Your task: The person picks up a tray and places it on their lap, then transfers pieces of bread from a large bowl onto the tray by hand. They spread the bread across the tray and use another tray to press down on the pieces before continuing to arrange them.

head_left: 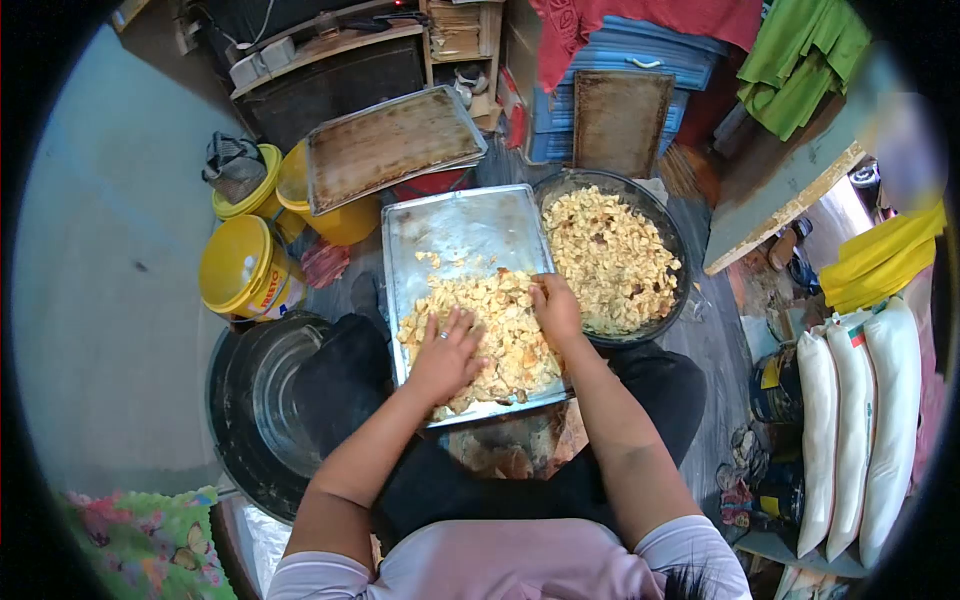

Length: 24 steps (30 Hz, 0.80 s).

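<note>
A rectangular metal tray (465, 228) lies in front of me, its lower half covered by a layer of pale yellow food pieces (500, 325). On the left part of that layer rests my left hand (450, 350), fingers spread, a ring on one finger. My right hand (556, 308) touches the layer at the tray's right edge, its fingers bent over the pieces; whether it grips any is hidden. Right of the tray, a round black basin (683, 290) holds more pieces (610, 260) of the same kind.
Stacked baking trays (395, 145) lie over yellow buckets at the back left. A yellow Presto bucket (245, 270) and an empty black basin (225, 400) are on the left. Another tray (620, 120) leans on blue drawers (640, 45). White sacks (890, 430) stand at the right.
</note>
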Motion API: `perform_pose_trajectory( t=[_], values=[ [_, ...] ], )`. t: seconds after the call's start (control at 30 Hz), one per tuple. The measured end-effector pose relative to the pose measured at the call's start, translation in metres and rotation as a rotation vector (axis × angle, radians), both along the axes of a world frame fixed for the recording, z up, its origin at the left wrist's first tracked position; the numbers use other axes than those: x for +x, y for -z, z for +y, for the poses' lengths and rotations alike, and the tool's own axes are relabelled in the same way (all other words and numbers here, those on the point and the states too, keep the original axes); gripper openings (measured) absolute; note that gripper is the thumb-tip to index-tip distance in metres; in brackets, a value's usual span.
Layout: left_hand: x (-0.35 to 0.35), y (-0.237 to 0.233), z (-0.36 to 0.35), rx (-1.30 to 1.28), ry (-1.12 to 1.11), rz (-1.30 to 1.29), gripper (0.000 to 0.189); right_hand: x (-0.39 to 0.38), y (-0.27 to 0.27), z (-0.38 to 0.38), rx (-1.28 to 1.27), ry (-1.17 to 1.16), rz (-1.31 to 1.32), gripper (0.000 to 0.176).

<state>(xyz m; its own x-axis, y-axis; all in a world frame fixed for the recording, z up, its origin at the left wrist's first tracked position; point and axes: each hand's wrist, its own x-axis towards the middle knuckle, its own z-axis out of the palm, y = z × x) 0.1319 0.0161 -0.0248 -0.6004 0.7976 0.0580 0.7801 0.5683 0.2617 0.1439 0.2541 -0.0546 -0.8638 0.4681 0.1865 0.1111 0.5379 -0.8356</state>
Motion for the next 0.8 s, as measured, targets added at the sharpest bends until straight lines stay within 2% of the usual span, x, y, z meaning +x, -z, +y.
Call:
perform_pose_trajectory(
  t=[0.03,0.1,0.17,0.23,0.3,0.37,0.4,0.43,0.5,0.53,0.57,0.63,0.67,0.77,0.8],
  values=[
    [-0.010,-0.006,0.001,-0.016,-0.004,-0.003,0.057,-0.001,0.002,0.002,0.000,0.013,-0.004,0.020],
    [-0.025,-0.007,0.002,-0.016,0.034,0.019,0.055,-0.004,0.003,0.005,0.353,-0.056,0.082,0.019],
    [-0.040,-0.007,0.008,-0.009,0.037,0.008,0.055,-0.005,-0.001,0.009,0.304,-0.044,0.052,0.018],
    [-0.049,-0.009,0.020,-0.015,0.054,0.004,0.056,-0.012,-0.001,0.021,0.154,-0.047,0.206,0.020],
    [-0.056,-0.009,0.036,0.051,0.076,0.004,0.056,-0.019,0.007,0.049,0.094,-0.008,0.196,0.023],
    [-0.061,-0.007,0.056,-0.012,0.117,-0.016,0.059,-0.030,0.039,0.090,0.050,0.170,0.065,0.026],
    [-0.062,-0.004,0.065,-0.055,0.135,-0.027,0.060,-0.032,0.060,0.112,-0.029,0.228,-0.125,0.042],
    [-0.064,0.003,0.073,-0.098,0.152,-0.039,0.061,-0.032,0.082,0.130,-0.034,0.236,-0.134,0.042],
    [-0.072,0.018,0.082,-0.136,0.150,-0.056,0.063,-0.032,0.133,0.163,0.089,0.254,-0.576,0.063],
    [-0.076,0.015,0.085,-0.127,0.140,-0.060,0.063,-0.035,0.150,0.173,0.087,0.214,-0.716,0.080],
    [-0.079,0.013,0.087,-0.122,0.130,-0.068,0.063,-0.040,0.168,0.182,0.079,0.216,-0.727,0.080],
    [-0.082,0.015,0.090,-0.150,0.134,-0.063,0.064,-0.059,0.170,0.182,0.260,0.198,-0.765,0.085],
    [-0.083,0.012,0.091,-0.172,0.138,-0.079,0.064,-0.078,0.211,0.196,0.257,0.154,-0.641,0.093],
    [-0.087,0.007,0.094,-0.217,0.146,-0.124,0.066,-0.136,0.189,0.177,0.267,0.192,-0.627,0.102],
    [-0.087,0.006,0.094,-0.223,0.149,-0.156,0.067,-0.150,0.184,0.169,0.164,0.149,-0.725,0.103]
  ],
)
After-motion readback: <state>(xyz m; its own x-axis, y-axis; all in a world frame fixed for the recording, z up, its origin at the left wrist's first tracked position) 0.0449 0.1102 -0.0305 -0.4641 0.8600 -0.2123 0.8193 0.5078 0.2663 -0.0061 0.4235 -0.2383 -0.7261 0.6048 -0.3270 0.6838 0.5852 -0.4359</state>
